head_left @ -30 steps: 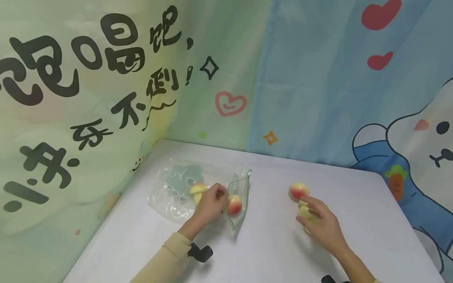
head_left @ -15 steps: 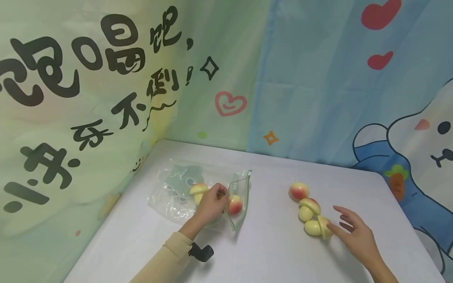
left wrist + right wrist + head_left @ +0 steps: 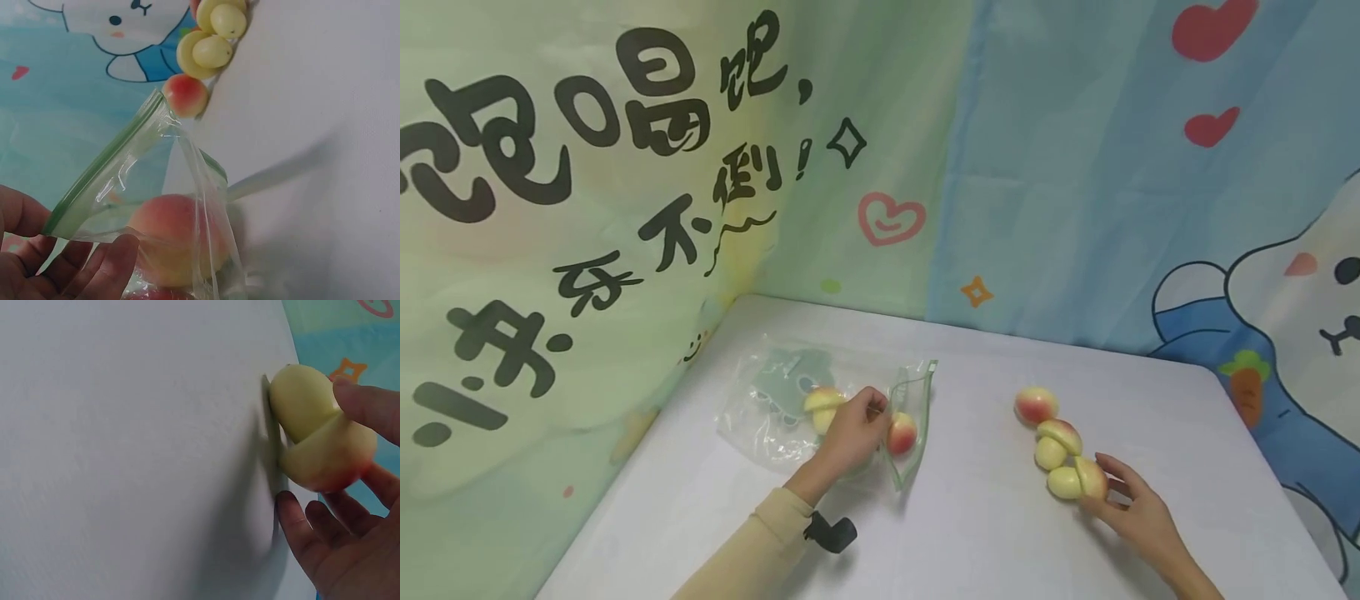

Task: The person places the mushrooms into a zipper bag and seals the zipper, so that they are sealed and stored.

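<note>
In the head view my left hand (image 3: 853,429) pinches the rim of a clear zip bag (image 3: 752,442) with a green seal. Its mouth stands open toward the right. Inside lie a pale-stemmed toy mushroom (image 3: 822,408) and a red-and-yellow one (image 3: 902,433) showing its cap, close to the mouth. On the right, my right hand (image 3: 1138,512) has thumb and fingers around the cap of the nearest toy mushroom (image 3: 328,453), which lies on its side. Two more toy mushrooms lie in a line beyond it: one with its stem showing (image 3: 1051,452), one cap-side out (image 3: 1036,405).
A white table (image 3: 970,533) carries everything. Printed cloth (image 3: 1045,167) hangs along its back and left sides. A black wrist camera (image 3: 831,532) sits on my left wrist. The bag bears a blue-green cartoon print (image 3: 786,375).
My right hand first set a toy mushroom down in the line, then drew back to the right, and has now closed in around the nearest one. My left hand stays on the bag.
</note>
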Tool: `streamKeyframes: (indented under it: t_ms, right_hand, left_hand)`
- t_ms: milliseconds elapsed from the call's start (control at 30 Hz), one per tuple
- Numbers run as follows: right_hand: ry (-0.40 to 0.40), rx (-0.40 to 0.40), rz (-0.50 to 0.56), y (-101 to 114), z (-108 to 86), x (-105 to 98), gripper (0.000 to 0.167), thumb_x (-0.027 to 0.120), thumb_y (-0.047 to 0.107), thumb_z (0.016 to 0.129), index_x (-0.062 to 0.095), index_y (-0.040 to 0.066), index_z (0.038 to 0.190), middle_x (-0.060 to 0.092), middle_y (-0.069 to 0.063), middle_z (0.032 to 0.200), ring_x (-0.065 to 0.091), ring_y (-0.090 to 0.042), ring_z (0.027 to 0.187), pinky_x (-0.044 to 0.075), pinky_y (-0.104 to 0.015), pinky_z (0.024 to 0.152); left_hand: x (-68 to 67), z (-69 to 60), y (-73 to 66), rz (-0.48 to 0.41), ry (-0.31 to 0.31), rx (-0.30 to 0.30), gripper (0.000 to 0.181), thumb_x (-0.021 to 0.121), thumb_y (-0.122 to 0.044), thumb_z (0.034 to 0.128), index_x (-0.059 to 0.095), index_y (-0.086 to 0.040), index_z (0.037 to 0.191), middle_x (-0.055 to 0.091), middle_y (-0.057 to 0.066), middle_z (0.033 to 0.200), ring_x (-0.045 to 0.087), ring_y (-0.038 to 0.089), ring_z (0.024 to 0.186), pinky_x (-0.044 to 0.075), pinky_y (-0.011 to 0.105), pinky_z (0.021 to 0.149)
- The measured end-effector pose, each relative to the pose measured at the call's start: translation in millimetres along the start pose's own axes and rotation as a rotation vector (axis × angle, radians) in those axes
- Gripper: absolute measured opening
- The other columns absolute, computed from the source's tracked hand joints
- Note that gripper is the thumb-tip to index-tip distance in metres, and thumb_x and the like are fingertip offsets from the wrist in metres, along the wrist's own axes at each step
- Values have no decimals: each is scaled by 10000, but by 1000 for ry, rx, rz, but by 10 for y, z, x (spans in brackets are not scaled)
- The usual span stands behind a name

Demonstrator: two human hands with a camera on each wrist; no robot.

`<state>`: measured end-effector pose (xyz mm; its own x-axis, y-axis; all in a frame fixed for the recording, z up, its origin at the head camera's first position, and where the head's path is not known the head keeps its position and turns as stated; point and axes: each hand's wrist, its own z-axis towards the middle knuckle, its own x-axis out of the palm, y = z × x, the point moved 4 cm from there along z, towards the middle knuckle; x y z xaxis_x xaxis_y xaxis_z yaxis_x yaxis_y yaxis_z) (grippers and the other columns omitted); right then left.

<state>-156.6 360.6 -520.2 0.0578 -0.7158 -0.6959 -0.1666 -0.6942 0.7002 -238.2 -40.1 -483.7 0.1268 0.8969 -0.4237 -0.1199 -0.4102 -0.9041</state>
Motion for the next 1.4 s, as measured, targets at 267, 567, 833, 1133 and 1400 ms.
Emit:
streamKeyframes:
  t_ms: [267, 567, 833, 1133, 1400]
  right_hand:
    - [-49, -5, 6, 62, -5, 79, 805, 781, 383, 819, 394, 24, 1427, 472, -238, 1388, 509, -71, 1054, 481, -177, 742]
    - [-22, -1, 20, 114, -33, 145, 847, 789, 384, 810, 356, 41, 1452, 405, -232, 1428, 484, -389, 1203, 462, -276, 776]
    - [-56, -67, 53, 237, -60, 304, 806, 809, 340, 796, 388, 59, 1424, 411, -226, 1414, 504, -395, 1183, 489, -190, 742]
    - [-53, -184, 153, 535, 10, 528, 726, 809, 244, 804, 432, 74, 1401, 444, -170, 1399, 528, -324, 1156, 527, -207, 754]
    - [-53, -277, 236, 716, 130, 748, 670, 814, 159, 794, 484, 65, 1370, 512, -124, 1325, 549, -182, 1109, 537, -222, 767]
  left_hand:
    - [6, -4, 9, 18, 4, -24, 116, 595, -135, 915, 585, -75, 1015, 638, 58, 931, 575, 142, 747, 510, 271, 607]
    - [-40, -8, -33, -20, -10, -19, 120, 582, -121, 921, 579, -60, 1024, 632, 77, 971, 581, 150, 749, 528, 273, 599]
    - [-44, 7, -15, -35, -10, -15, 134, 586, -116, 922, 580, -38, 1031, 632, 88, 952, 576, 144, 714, 531, 274, 574]
    - [-29, -7, 1, -38, -4, -13, 111, 606, -116, 921, 577, -53, 1009, 627, 82, 928, 568, 141, 709, 526, 273, 564]
    - [-33, -23, -23, -36, 7, -25, 113, 596, -129, 931, 576, -61, 1019, 622, 65, 913, 567, 135, 694, 523, 272, 571]
